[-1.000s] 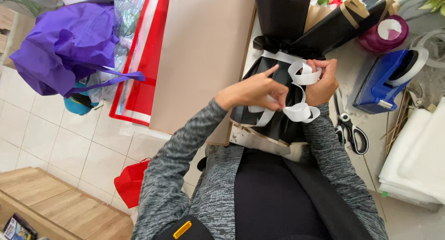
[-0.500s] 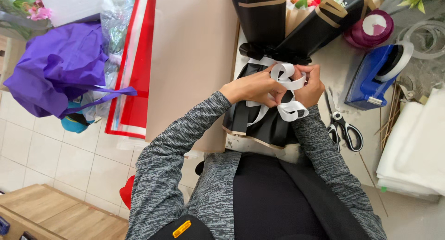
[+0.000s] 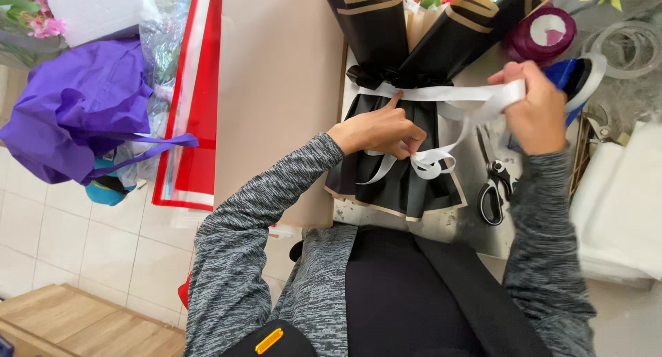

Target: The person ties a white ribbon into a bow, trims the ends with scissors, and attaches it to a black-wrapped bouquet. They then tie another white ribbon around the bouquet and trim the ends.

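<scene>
A bouquet wrapped in matte black paper with tan edging lies on the pale counter, its flowers pointing away from the person and its flared black skirt toward the body. A wide white satin ribbon circles the narrow waist of the wrap and runs out taut to the right.

The left hand rests on the black skirt just below the waist. Its index finger points up and presses the ribbon band against the wrap, while the thumb and other fingertips are pressed together, pinching a loop of the ribbon whose curled tails hang just beside it. The right hand is lifted off to the right of the bouquet, its grip closed into a fist around the stretched ribbon end, pulling it level with the waist.

Behind the right hand sits a blue tape dispenser, and beyond that a round magenta ribbon spool. Black-handled scissors lie on the counter between the bouquet's skirt and the right forearm. To the left, a large sheet of beige wrapping paper overlaps a red-bordered sheet, and a crumpled purple fabric bag lies further left above the tiled floor.
</scene>
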